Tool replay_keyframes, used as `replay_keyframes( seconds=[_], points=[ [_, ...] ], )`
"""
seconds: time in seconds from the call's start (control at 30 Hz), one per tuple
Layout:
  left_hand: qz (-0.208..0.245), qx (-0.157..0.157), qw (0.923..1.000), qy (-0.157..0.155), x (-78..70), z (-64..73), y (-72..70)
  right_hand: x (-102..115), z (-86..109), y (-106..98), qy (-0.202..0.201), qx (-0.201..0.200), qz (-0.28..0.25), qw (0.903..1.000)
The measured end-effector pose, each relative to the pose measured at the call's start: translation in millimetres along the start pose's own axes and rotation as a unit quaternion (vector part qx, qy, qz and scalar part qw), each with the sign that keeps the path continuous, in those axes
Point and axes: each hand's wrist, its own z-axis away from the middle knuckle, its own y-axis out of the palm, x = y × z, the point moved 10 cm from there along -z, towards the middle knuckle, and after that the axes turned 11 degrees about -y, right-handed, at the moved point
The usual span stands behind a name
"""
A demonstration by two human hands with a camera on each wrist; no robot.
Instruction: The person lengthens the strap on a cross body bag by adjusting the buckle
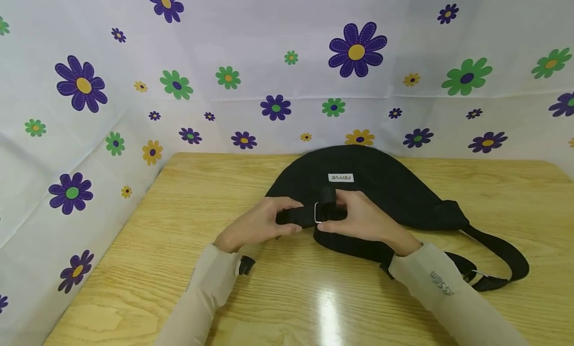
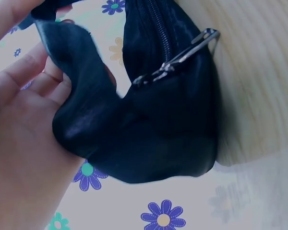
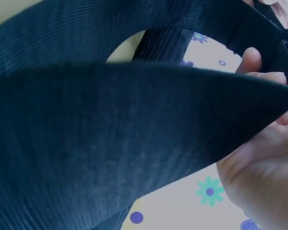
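A black sling bag (image 1: 381, 174) with a white label (image 1: 341, 177) lies on the table. My left hand (image 1: 257, 224) holds the bag's short strap end (image 1: 298, 216) between thumb and fingers. A metal ring (image 1: 316, 213) sits at that end. From the right, my right hand (image 1: 365, 216) pinches the webbing strap (image 1: 329, 196) beside the ring, with part of it standing up. In the left wrist view the bag's zipper (image 2: 158, 28) and its metal puller (image 2: 192, 50) show. A broad loop of strap (image 3: 134, 129) covers much of the right wrist view and partly hides the right hand.
The strap runs under the right forearm to a metal slider (image 1: 480, 273), then loops back to the bag's right end. The wooden table (image 1: 179, 191) meets a flower-patterned cloth (image 1: 251, 32) behind and at the left. A small dark piece (image 1: 245, 265) shows at the left cuff.
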Motion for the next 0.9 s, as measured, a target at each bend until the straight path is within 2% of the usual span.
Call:
replay_keyframes(
  seconds=[0.2,0.4,0.6,0.77,0.9],
  points=[
    [0.001,0.024,0.9997,0.0,1.8,4.1,-4.4,-4,5.0,-4,0.009,0.005,-0.001,0.9999],
    [-0.011,0.026,0.9992,-0.03,8.2,11.3,-16.0,-8,10.4,-8,0.019,0.011,-0.001,0.9998],
    [-0.013,0.04,0.9982,-0.042,15.2,15.4,-20.4,-9,14.8,-13,0.023,0.021,0.008,0.9995],
    [-0.032,0.036,0.9982,-0.037,20.0,17.5,-26.0,-13,19.1,-17,0.028,0.029,0.01,0.9991],
    [-0.037,0.028,0.9976,-0.051,27.1,20.6,-32.4,-17,24.4,-23,0.038,0.035,0.021,0.9984]
  ],
)
